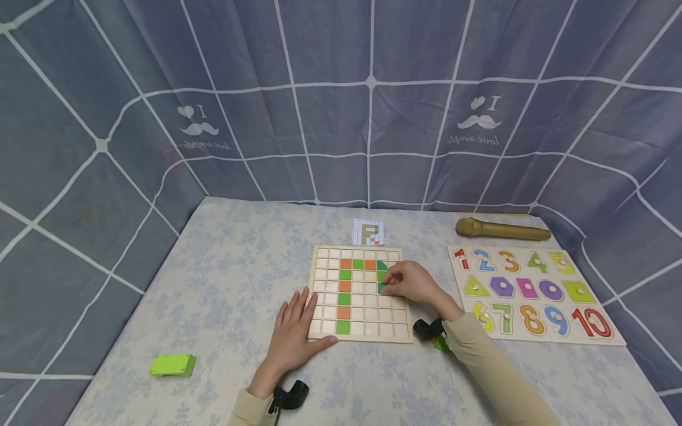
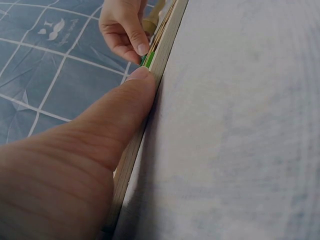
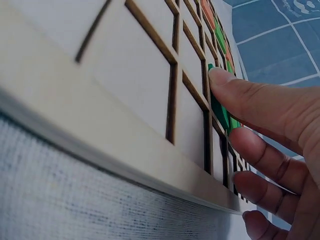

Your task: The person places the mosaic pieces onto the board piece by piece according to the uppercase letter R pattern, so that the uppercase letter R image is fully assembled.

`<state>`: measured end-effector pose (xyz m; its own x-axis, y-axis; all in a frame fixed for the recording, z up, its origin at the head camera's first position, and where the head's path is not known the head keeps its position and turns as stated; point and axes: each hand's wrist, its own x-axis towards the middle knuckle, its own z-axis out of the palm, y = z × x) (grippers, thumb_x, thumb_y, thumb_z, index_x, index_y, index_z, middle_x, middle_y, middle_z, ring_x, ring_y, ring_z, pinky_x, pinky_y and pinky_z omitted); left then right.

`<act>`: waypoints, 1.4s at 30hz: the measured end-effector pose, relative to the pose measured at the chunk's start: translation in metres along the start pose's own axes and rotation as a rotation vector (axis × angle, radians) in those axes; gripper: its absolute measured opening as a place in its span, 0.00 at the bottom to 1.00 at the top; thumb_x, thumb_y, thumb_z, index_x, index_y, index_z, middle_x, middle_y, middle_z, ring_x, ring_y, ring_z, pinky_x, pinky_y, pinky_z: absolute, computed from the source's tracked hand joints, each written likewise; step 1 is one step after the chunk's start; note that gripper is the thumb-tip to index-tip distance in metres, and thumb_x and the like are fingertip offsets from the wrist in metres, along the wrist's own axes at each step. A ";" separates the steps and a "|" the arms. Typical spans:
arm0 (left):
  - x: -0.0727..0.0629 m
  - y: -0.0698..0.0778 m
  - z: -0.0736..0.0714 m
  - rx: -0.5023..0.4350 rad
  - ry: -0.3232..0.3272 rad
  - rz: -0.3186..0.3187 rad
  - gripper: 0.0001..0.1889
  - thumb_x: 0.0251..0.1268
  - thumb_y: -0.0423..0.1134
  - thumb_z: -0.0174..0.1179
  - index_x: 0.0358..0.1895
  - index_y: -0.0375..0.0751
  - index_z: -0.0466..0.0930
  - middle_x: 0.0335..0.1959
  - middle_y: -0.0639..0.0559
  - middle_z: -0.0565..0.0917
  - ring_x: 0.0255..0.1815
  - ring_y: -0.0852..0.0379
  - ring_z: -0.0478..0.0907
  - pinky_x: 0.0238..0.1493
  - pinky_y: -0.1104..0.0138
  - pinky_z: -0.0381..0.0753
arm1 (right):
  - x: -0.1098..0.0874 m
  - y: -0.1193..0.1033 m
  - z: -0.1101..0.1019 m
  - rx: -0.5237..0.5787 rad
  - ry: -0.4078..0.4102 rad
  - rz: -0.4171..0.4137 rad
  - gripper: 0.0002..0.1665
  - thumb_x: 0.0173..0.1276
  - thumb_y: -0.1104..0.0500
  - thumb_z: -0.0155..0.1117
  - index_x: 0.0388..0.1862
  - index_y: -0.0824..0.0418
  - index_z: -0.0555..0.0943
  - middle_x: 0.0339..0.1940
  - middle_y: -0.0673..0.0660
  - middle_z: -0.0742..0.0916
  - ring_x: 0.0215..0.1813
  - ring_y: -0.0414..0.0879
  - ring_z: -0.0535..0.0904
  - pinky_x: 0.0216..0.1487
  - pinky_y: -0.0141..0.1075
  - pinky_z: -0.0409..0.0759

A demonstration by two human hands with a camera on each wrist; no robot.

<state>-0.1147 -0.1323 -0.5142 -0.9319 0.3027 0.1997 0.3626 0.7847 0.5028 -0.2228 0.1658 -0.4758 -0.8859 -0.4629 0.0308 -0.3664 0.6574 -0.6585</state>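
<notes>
A wooden grid board (image 1: 373,332) lies on the table with orange and green square tiles (image 1: 343,299) in a column and across a top row. My right hand (image 1: 414,281) is over its right side, pinching a dark green tile (image 3: 219,107) between thumb and index finger at a cell. The other fingers are loosely bent. Just above, a dark green piece with a rounded corner (image 1: 382,265) ends the top row. My left hand (image 1: 292,328) rests with spread fingers at the board's left front corner, its thumb along the front edge.
Behind the board lies a pattern card (image 1: 368,232). A number-and-shape puzzle (image 1: 613,339) and a gold microphone (image 1: 503,229) are on the right. Loose tiles (image 1: 441,344) show partly under my right wrist. A lime green block (image 1: 173,365) lies at the left.
</notes>
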 end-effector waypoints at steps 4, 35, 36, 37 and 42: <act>0.000 0.000 0.001 -0.001 -0.003 0.000 0.51 0.54 0.65 0.61 0.73 0.35 0.56 0.73 0.38 0.53 0.73 0.39 0.45 0.68 0.44 0.42 | -0.002 0.002 0.001 0.003 0.008 -0.004 0.07 0.54 0.55 0.76 0.29 0.54 0.86 0.22 0.44 0.78 0.24 0.41 0.69 0.28 0.35 0.68; -0.001 -0.001 0.003 0.012 0.011 0.017 0.51 0.54 0.66 0.60 0.73 0.34 0.55 0.73 0.37 0.53 0.73 0.38 0.45 0.69 0.45 0.42 | -0.104 0.013 -0.041 -0.014 0.284 0.041 0.11 0.56 0.56 0.75 0.38 0.56 0.88 0.35 0.46 0.86 0.35 0.41 0.75 0.34 0.36 0.73; -0.001 -0.001 0.003 0.012 0.009 0.016 0.51 0.54 0.66 0.60 0.73 0.34 0.55 0.73 0.37 0.53 0.73 0.39 0.45 0.69 0.45 0.42 | -0.107 0.014 -0.041 -0.019 0.285 0.040 0.11 0.56 0.56 0.75 0.38 0.57 0.88 0.35 0.46 0.85 0.35 0.41 0.75 0.34 0.36 0.73; -0.001 -0.001 0.003 0.012 0.009 0.017 0.51 0.55 0.66 0.60 0.73 0.34 0.55 0.73 0.37 0.53 0.73 0.39 0.45 0.69 0.45 0.42 | -0.110 0.014 -0.041 -0.020 0.284 0.040 0.11 0.55 0.56 0.75 0.38 0.57 0.88 0.34 0.45 0.85 0.34 0.42 0.75 0.33 0.36 0.73; -0.001 -0.001 0.002 0.006 0.008 0.016 0.51 0.54 0.65 0.61 0.73 0.34 0.54 0.73 0.36 0.53 0.74 0.39 0.44 0.69 0.46 0.41 | -0.121 0.017 -0.038 -0.011 0.258 0.061 0.12 0.54 0.54 0.76 0.37 0.56 0.88 0.31 0.42 0.84 0.34 0.44 0.75 0.32 0.35 0.73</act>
<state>-0.1144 -0.1318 -0.5164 -0.9258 0.3114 0.2144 0.3778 0.7828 0.4944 -0.1331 0.2559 -0.4621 -0.9491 -0.2565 0.1829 -0.3121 0.6867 -0.6565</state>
